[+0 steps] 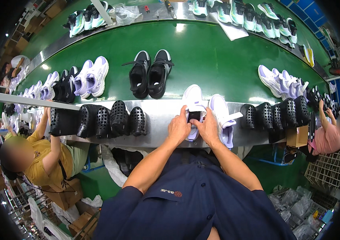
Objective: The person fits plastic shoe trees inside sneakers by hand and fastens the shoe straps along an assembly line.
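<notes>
A white and lavender sneaker (192, 94) stands on the steel ledge in front of me, toe pointing away. My left hand (179, 127) grips its left side near the opening. On the other side my right hand (207, 127) holds the collar, with the thumb reaching into the opening. Something dark shows inside the shoe between my thumbs; I cannot tell what it is. Just right of my right hand sits a matching sneaker (219, 105), its strap lifted out to the side.
Black perforated shoe forms (119, 119) line the ledge (160, 116) at left, with more forms (264, 116) at right. Black sneakers (159, 74) stand on the green belt (206, 52). White-lavender pairs flank them. Co-workers are at left (44, 154) and right (327, 138).
</notes>
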`<state>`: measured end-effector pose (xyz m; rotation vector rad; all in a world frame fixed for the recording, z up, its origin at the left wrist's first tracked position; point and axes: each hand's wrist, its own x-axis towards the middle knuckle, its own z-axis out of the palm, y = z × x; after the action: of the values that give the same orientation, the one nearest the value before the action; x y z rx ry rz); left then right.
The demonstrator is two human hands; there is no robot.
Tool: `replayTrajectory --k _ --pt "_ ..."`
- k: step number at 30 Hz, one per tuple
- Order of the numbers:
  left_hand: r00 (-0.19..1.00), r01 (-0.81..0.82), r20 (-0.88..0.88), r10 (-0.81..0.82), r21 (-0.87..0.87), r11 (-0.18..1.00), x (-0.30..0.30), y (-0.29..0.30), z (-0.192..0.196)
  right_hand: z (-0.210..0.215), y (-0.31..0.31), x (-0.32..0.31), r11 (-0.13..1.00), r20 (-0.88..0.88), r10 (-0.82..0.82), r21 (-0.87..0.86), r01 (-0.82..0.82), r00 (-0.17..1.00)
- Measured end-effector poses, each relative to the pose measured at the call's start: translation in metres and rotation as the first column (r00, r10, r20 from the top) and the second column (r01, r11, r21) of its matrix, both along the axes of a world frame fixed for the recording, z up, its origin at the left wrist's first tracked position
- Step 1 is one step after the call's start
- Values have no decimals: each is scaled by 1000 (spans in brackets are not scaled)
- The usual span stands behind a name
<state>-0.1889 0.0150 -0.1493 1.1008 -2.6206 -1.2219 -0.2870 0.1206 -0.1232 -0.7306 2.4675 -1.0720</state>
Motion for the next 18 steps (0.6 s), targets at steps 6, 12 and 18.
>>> replayTrajectory --k 6,12,18 --pt "991 98 88 -96 -16 995 -11 -9 -14 -22 1 -7 992 73 -18 123 9 997" --pt "998 41 -45 -43 -48 998 5 -8 -13 -18 2 -8 998 86 -6 68 0 996" --pt "981 -66 -176 77 64 996 12 -19 10 19 -19 -36 869 -286 407 -170 -464 867"
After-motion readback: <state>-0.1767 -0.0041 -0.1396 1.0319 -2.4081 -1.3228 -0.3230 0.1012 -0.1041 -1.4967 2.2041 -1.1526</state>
